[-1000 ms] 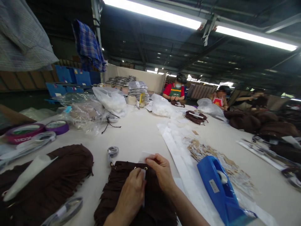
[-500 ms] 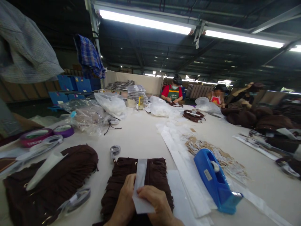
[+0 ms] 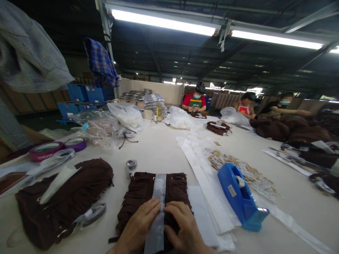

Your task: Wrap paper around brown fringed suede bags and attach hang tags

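A dark brown fringed bag [image 3: 140, 192] lies flat on the white table [image 3: 159, 148] right in front of me. A translucent paper strip [image 3: 158, 197] runs down its middle from the top edge towards me. My left hand [image 3: 137, 225] presses flat on the bag just left of the strip, fingertips touching it. My right hand [image 3: 184, 229] lies flat on the other side, fingers against the strip's right edge. Neither hand grips anything. A metal chain [image 3: 130, 165] sits by the bag's top left corner.
A blue tape dispenser [image 3: 238, 195] stands to my right beside white paper sheets [image 3: 203, 176] and a heap of tags [image 3: 243, 173]. A pile of brown bags [image 3: 66, 197] lies left, tape rolls [image 3: 53, 148] beyond. Plastic bags [image 3: 124, 116] and three people sit at the far end.
Both hands pulled the strip down the bag towards me and laid it flat. They now press beside it instead of pinching it. The view tilted slightly downwards.
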The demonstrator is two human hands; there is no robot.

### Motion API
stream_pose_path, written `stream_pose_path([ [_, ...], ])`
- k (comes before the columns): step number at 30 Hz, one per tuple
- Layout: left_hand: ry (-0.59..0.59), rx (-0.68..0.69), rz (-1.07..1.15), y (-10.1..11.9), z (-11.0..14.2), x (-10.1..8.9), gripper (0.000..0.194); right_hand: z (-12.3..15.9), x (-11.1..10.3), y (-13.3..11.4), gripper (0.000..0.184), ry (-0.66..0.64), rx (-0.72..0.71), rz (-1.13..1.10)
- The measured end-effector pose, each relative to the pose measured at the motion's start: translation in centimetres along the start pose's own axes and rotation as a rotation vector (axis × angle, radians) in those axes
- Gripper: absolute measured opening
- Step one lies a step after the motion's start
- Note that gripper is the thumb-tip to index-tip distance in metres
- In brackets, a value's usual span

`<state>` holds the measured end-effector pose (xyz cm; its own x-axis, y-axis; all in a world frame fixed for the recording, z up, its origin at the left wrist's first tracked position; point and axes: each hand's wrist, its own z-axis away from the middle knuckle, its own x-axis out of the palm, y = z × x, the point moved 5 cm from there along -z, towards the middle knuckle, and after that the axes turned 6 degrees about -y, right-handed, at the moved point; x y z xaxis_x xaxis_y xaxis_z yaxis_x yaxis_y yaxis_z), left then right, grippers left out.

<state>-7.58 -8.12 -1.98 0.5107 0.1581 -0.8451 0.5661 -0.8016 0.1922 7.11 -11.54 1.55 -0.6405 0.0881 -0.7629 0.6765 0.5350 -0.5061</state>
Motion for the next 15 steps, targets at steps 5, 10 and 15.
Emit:
stream_pose_path([
  [5, -0.007, -0.089, 0.181, -0.8, 0.1, 0.1, 0.04, 0.9, -0.1, 1.3, 0.025, -0.074, 0.403, 0.073],
  [10, -0.008, -0.091, 0.188, -1.2, 0.7, 0.9, 0.045, 0.1, 1.3, 0.7, 0.016, 0.066, 0.384, 0.373],
  [15, -0.037, -0.065, 0.103, -0.8, 0.7, 0.9, 0.05, 2.0, 0.3, 2.6, 0.013, 0.223, 0.414, 0.181],
])
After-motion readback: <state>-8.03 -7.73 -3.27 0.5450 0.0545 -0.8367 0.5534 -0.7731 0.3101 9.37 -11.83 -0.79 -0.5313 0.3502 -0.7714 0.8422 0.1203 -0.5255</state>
